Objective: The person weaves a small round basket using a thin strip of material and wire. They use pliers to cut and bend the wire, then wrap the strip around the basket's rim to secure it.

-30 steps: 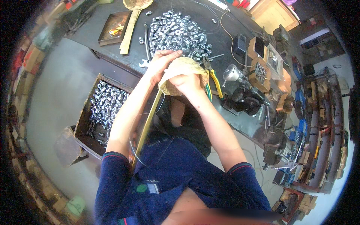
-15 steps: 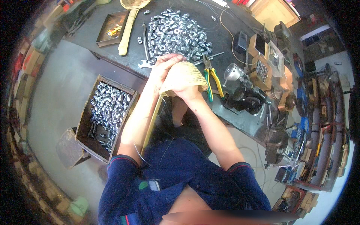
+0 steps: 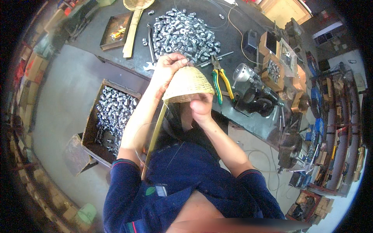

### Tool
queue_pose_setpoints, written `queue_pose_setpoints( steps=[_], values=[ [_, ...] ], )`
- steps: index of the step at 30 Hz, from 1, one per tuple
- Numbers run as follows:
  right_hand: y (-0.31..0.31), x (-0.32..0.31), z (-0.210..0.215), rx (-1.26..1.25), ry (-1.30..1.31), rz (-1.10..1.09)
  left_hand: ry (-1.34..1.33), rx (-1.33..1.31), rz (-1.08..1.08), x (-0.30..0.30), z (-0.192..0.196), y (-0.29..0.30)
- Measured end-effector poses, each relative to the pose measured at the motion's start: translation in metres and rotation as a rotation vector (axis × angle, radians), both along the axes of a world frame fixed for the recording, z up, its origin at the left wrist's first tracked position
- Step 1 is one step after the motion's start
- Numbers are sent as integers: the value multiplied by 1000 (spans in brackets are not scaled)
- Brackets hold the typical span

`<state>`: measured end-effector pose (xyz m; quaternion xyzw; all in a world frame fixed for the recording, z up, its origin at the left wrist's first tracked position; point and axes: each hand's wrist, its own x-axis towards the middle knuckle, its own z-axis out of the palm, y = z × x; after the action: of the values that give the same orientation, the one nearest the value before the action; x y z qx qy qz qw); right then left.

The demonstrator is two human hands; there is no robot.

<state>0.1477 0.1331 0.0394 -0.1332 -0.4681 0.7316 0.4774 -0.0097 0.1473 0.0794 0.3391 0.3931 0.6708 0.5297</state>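
A woven bamboo scoop (image 3: 188,83) with a long flat wooden handle (image 3: 154,136) is held up in front of me, bowl downward, over the near edge of the dark workbench (image 3: 116,50). My left hand (image 3: 168,66) grips the top of the woven bowl. My right hand (image 3: 201,105) is under the bowl's rim, fingers closed against it. A thin wire (image 3: 136,143) loops beside the handle near my left forearm.
A heap of small shiny metal nuts (image 3: 181,32) lies on the bench behind the scoop. Yellow-and-green pliers (image 3: 220,79), a metal tray (image 3: 115,28), a second bamboo scoop (image 3: 134,17) and a small machine (image 3: 256,95) sit around. A box of metal parts (image 3: 112,114) stands on the floor at left.
The scoop has turned so its woven bowl now shows below my left hand. My right hand slid from on top of the bowl to under its rim.
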Motion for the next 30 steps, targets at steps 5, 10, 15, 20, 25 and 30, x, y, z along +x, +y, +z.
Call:
queue_pose_setpoints(
  steps=[5,10,15,20,25,30],
  values=[
    [-11,-5,17,-238,-32,-65,-82,-60,-35,18,-5,-2],
    [-3,-18,5,91,-199,-148,-263,-64,-127,27,5,-12],
    [16,-9,12,863,-811,-167,-275,-34,-240,17,-12,-9],
    [6,-14,6,344,-550,-185,-195,-85,-188,16,-17,-4],
    [2,5,22,735,-566,-164,-84,-96,-17,9,3,-11],
    [-40,91,59,1157,-558,-148,-51,-116,76,-10,0,-14]
  ],
)
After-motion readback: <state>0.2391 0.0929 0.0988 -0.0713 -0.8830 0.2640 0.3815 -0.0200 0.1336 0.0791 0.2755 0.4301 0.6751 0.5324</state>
